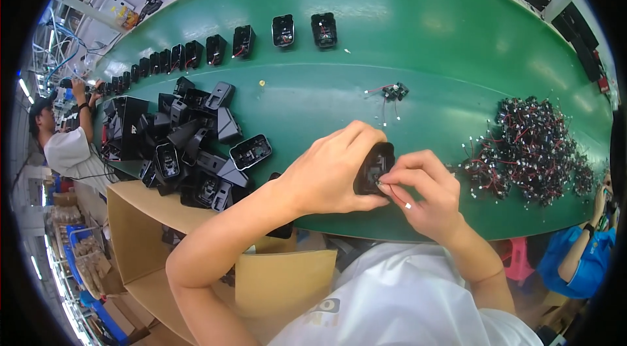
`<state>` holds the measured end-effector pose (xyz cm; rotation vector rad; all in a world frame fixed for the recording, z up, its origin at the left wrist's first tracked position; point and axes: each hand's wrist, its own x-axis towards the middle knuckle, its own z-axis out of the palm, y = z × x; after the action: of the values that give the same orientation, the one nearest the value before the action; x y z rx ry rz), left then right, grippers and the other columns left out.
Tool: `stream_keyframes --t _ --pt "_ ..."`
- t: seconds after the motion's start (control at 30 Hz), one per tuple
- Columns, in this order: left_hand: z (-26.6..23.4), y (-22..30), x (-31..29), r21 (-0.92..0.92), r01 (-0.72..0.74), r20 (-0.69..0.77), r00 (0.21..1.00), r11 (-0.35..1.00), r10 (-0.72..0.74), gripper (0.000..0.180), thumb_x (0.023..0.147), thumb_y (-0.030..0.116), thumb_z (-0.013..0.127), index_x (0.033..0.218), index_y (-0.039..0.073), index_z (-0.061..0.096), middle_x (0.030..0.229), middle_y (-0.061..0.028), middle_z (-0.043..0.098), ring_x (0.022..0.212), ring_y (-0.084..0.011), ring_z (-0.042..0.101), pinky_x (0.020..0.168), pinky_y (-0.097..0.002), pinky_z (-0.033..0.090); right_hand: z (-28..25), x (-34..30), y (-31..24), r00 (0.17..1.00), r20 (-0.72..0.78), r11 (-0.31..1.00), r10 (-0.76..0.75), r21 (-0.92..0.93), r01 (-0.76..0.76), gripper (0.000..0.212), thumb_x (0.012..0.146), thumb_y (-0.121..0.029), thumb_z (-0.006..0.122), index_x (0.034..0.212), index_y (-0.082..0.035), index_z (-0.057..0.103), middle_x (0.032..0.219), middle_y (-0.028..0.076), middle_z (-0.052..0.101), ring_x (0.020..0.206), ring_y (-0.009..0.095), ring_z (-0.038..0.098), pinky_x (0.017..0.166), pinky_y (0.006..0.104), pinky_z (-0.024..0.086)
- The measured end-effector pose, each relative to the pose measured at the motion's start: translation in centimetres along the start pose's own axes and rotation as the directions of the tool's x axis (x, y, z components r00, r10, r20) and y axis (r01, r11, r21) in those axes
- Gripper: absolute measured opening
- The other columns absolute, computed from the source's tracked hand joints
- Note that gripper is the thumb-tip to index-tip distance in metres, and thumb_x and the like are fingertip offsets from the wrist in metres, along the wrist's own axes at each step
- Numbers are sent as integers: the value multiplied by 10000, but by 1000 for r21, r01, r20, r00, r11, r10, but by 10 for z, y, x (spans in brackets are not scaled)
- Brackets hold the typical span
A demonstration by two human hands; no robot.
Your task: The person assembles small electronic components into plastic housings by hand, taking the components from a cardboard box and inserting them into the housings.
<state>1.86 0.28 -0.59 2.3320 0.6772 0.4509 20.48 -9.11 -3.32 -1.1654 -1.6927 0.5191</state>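
My left hand is wrapped round a black plastic housing, its open side turned toward my right hand. The thumb and fingers of my right hand are closed in a pinch at the housing's inner edge. Out of that pinch runs a thin red wire lead with a white connector on its end. What sits deeper in the housing is partly hidden by my fingers. Beyond my hands lies a small group of black wired parts with red leads.
Black housings are heaped at left, above an open cardboard box. A row of wired housings crosses the green table. A large pile of wired parts lies right. Other people work at both sides.
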Motion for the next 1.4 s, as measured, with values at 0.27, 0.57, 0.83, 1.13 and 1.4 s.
stream_keyframes --t 0.27,0.57,0.83,1.13,1.4 --pt "4 6 -3 118 -114 -51 991 986 121 726 643 181 823 1263 -23 503 1157 -178 561 985 -362 628 798 -419 558 1 4 -2 999 -9 997 -47 -54 46 234 705 65 810 896 -37 723 994 92 566 745 181 647 628 287 556" --pt "-4 6 2 -29 -69 -62 996 997 67 841 655 184 806 1396 -1 452 1220 -192 524 1021 -362 614 838 -415 551 -14 7 -5 995 -79 997 60 45 -57 238 715 86 798 910 -32 727 863 107 692 718 184 670 602 271 541" --pt "-3 4 4 -24 -104 -15 995 994 104 886 649 247 847 1411 3 465 1140 -183 566 957 -337 627 793 -395 543 -23 13 -9 1000 -22 998 -19 64 20 253 673 122 771 873 -21 713 934 123 718 768 225 695 634 296 564" --pt "-4 9 3 -47 -97 85 991 994 100 898 647 260 865 1401 -21 466 1116 -171 576 926 -328 620 788 -391 538 -41 28 -16 914 252 915 -319 -168 366 225 630 20 738 845 10 672 931 108 677 801 258 678 628 323 567" --pt "0 8 4 -205 -102 90 988 973 122 905 615 279 914 1368 -19 510 1070 -142 650 815 -252 636 690 -349 555 -53 33 -19 813 440 894 -382 -48 446 221 675 -81 694 869 21 673 963 118 663 820 265 677 636 326 569"
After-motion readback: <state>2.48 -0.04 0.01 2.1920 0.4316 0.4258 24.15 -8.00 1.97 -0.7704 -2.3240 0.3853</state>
